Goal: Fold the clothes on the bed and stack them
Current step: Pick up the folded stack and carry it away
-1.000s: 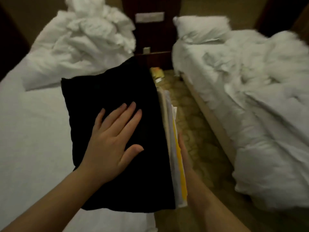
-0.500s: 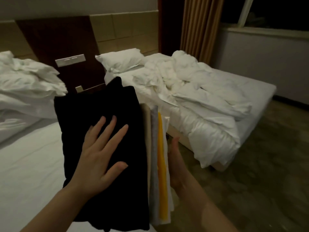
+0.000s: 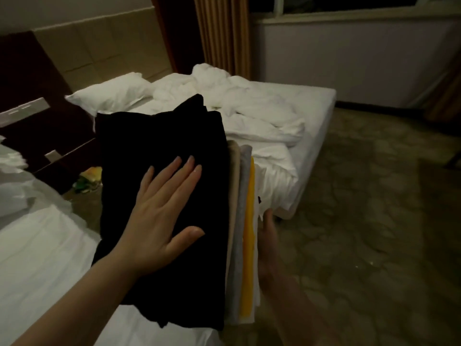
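A stack of folded clothes [image 3: 239,221] is held up in the air between my two hands, tilted so its edges face me. A black garment [image 3: 162,158] lies on top; beige, grey, yellow and white layers show along the right edge. My left hand [image 3: 162,216] presses flat on the black garment with straight, spread fingers. My right hand [image 3: 268,236] supports the stack from underneath on the right; only part of the palm and thumb show, and the fingers are hidden behind the clothes.
A white bed [image 3: 37,258] lies at the lower left. A second bed [image 3: 299,108] with a crumpled duvet and a pillow [image 3: 112,93] stands beyond the stack. Colourful items [image 3: 89,181] lie on the floor between the beds. Patterned carpet [image 3: 361,221] spreads to the right.
The view has swung to the right, from the gap between the beds toward the second bed and the window. The stack has stayed between my hands, lifted off the near bed.
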`<state>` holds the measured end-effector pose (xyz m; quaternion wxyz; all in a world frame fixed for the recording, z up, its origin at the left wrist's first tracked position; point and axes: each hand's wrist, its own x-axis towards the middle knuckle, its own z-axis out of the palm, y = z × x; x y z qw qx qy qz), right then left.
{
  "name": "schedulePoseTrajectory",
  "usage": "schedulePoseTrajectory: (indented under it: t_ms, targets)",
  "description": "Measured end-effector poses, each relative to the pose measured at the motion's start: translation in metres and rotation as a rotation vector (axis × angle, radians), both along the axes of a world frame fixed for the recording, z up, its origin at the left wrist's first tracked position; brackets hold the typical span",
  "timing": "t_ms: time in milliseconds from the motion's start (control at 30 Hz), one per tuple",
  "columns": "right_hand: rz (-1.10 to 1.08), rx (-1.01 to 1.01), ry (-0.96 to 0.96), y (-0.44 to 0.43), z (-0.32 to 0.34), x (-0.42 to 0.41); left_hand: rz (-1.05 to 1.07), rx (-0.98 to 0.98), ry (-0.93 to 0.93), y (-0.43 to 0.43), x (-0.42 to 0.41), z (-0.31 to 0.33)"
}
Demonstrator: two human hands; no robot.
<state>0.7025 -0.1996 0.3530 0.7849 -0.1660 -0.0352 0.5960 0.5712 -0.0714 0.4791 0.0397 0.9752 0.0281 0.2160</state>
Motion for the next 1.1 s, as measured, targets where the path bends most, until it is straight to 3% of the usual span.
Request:
schedulePoseTrajectory:
  t_ms: [200,433,500,767,1100]
  targets:
    - [-0.113,0.033,-0.087,-0.069,0.007,0.041,-0.095,0.167,0.043,-0.072,0.043,0.012]
    - [-0.242,-0.204,-0.185,-0.157,0.007,0.08,-0.226,0.133,-0.011,-0.136,0.082,-0.007]
    - [-0.337,-0.174,-0.211,-0.182,0.008,0.087,-0.294,0.103,-0.032,-0.15,0.101,-0.009]
    - [-0.685,-0.182,-0.142,-0.279,0.007,0.102,-0.641,0.114,-0.051,-0.226,0.186,-0.006]
    - [-1.131,-0.22,-0.144,-0.404,0.018,0.065,-1.184,-0.038,-0.04,-0.357,0.265,-0.021]
